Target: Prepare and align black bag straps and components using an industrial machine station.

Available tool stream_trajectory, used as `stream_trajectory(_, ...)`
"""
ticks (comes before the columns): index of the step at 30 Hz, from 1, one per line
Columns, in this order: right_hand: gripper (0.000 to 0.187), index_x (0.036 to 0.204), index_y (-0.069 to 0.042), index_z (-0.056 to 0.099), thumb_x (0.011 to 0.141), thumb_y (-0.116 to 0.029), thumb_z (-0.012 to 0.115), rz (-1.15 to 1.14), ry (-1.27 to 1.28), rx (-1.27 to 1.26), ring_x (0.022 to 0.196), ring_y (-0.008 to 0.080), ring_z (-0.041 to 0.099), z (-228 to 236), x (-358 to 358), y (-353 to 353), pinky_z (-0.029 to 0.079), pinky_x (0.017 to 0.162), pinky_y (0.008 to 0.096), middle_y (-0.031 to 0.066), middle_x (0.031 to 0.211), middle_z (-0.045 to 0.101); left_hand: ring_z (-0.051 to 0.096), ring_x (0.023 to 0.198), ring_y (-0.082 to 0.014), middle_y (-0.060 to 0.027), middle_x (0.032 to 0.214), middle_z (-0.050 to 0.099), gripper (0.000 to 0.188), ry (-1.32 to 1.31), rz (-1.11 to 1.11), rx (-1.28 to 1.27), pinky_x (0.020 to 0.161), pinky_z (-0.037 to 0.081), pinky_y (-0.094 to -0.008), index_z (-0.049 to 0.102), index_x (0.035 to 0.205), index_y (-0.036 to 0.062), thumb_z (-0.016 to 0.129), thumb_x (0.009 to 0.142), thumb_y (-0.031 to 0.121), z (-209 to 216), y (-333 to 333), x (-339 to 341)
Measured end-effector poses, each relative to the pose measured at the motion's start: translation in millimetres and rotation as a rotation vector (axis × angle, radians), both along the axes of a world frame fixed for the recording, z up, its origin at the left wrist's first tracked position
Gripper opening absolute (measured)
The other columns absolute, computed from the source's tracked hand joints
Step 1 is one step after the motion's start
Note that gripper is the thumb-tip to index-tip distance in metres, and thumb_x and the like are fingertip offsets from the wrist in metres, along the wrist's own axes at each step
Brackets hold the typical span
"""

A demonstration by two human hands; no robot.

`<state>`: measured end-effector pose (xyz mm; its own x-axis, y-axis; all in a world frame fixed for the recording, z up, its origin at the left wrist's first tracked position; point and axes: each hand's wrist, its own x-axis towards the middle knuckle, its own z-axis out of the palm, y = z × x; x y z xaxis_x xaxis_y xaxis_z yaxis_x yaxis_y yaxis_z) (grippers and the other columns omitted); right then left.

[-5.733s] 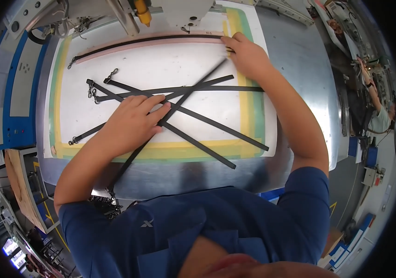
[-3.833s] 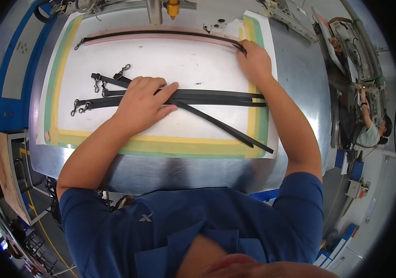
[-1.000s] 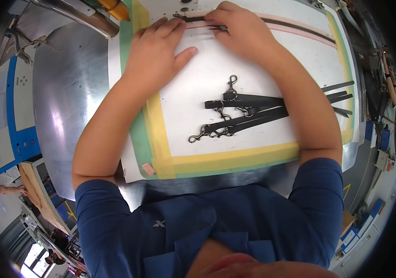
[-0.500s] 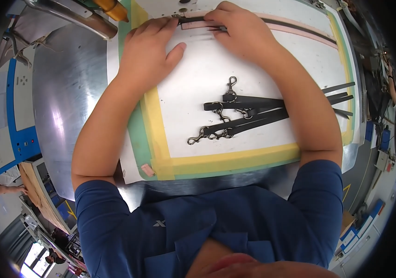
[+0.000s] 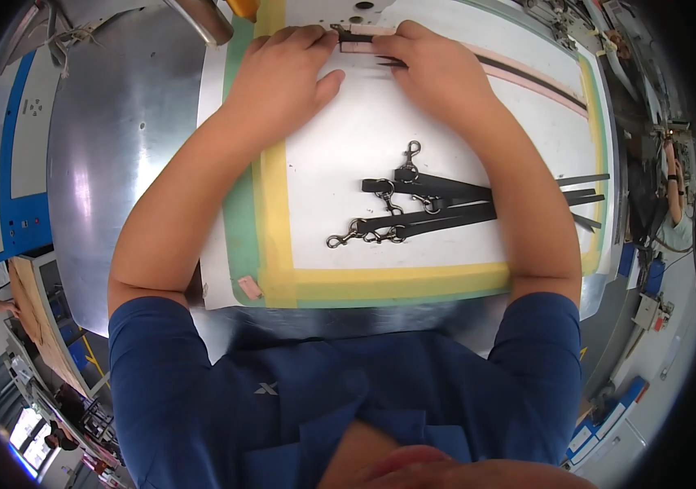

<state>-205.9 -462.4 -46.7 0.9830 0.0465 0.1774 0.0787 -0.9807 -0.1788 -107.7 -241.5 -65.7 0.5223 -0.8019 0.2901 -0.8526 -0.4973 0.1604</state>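
Note:
At the far side of the white work board, a black strap (image 5: 356, 37) lies along a pink strip (image 5: 527, 80). My left hand (image 5: 287, 77) rests flat at the strap's left end, fingertips against a small metal fitting (image 5: 337, 30), thumb held apart. My right hand (image 5: 437, 69) is closed, its fingers on the strap just to the right. From under it a dark two-pointed tool (image 5: 391, 62) sticks out leftward; its grip is hidden. Nearer me lie several black straps (image 5: 445, 216) with metal swivel hooks (image 5: 344, 238), partly behind my right forearm.
Yellow tape (image 5: 397, 277) and a green border (image 5: 242, 228) edge the white board (image 5: 380, 122). A small pink piece (image 5: 250, 287) sits at its near left corner. A metal tabletop (image 5: 128, 179) extends left. Machine parts (image 5: 201, 18) stand at the far left, close to my left hand.
The view has shifted a little, so hands and board appear displaced. My hands stay at the same stretch of strap, and the right fingers seem slightly closer to the left ones.

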Motion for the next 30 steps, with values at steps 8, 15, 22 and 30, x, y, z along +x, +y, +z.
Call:
stream_trajectory(8, 0.032, 0.121, -0.015, 0.076, 0.091, -0.009, 0.065, -0.002, -0.012, -0.012, 0.100, 0.0313, 0.071, -0.7, 4.1, 0.3, 0.059, 0.085, 0.0459, 0.0073, 0.110, 0.068, 0.058, 0.135, -0.0346, -0.0136, 0.142, 0.064, 0.049, 0.007, 0.035, 0.022, 0.114, 0.044, -0.0492, 0.065, 0.141, 0.0055, 0.065, 0.100, 0.032, 2.9, 0.0, -4.5)
stream_trajectory(15, 0.032, 0.120, -0.015, 0.076, 0.090, -0.010, 0.065, 0.004, -0.011, 0.000, 0.097, 0.0327, 0.071, 3.3, 0.5, 1.5, 0.059, 0.085, 0.0455, 0.0072, 0.110, 0.068, 0.058, 0.133, -0.0331, -0.0128, 0.142, 0.064, 0.046, 0.009, 0.008, 0.008, 0.114, 0.044, -0.0481, 0.066, 0.139, 0.0055, 0.065, 0.100, 0.031, 1.7, -1.3, -3.4)
stream_trajectory(22, 0.031, 0.119, -0.013, 0.076, 0.089, -0.010, 0.068, -0.006, -0.034, 0.012, 0.096, 0.0340, 0.071, 0.7, 4.1, 4.2, 0.059, 0.084, 0.0461, 0.0081, 0.109, 0.068, 0.059, 0.133, -0.0321, -0.0130, 0.140, 0.065, 0.046, 0.027, 0.034, 0.034, 0.113, 0.045, -0.0481, 0.065, 0.139, 0.0043, 0.065, 0.100, 0.030, 5.6, -2.4, -4.9)
stream_trajectory(30, 0.030, 0.118, -0.013, 0.077, 0.090, -0.010, 0.067, -0.014, -0.048, -0.004, 0.096, 0.0341, 0.071, -0.6, 0.4, 6.0, 0.059, 0.084, 0.0462, 0.0086, 0.107, 0.069, 0.058, 0.134, -0.0325, -0.0131, 0.143, 0.064, 0.046, 0.014, 0.040, 0.023, 0.113, 0.045, -0.0485, 0.065, 0.139, 0.0049, 0.064, 0.102, 0.030, 1.8, -3.1, -6.8)
